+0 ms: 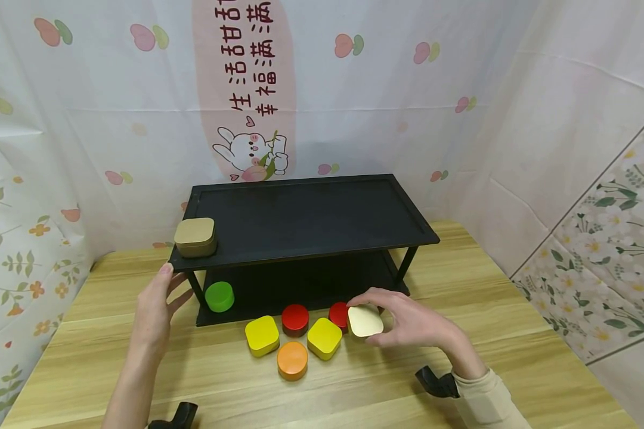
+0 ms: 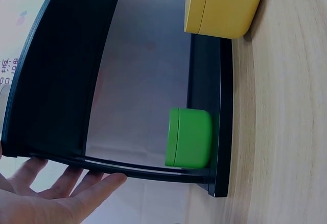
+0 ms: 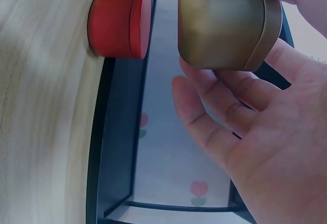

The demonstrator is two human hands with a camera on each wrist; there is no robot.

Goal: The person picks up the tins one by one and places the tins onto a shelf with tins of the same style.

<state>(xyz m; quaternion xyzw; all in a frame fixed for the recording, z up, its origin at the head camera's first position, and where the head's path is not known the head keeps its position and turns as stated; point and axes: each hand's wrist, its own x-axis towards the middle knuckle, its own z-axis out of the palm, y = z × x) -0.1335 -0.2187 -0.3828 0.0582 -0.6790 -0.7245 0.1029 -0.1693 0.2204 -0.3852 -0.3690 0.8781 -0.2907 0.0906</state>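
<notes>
My left hand [image 1: 152, 313] grips the left front corner of a black two-tier shelf [image 1: 300, 220], thumb at the top board and fingers below by the leg. My right hand [image 1: 410, 319] pinches a pale gold square tin [image 1: 365, 322] between thumb and fingers. In the right wrist view this gold tin [image 3: 219, 25] is held up off the table, in front of the shelf. Another gold square tin [image 1: 195, 237] sits on the top board's left front corner. Below it, a round green tin [image 1: 219, 297] stands at the left end of the lower board.
Along the shelf's front on the wooden table [image 1: 381, 387] stand two red round tins [image 1: 295, 320], two yellow square tins [image 1: 324, 338] and an orange round tin [image 1: 292, 360]. One red tin [image 3: 120, 25] is close by the held tin. A patterned cloth [image 1: 354, 107] hangs behind.
</notes>
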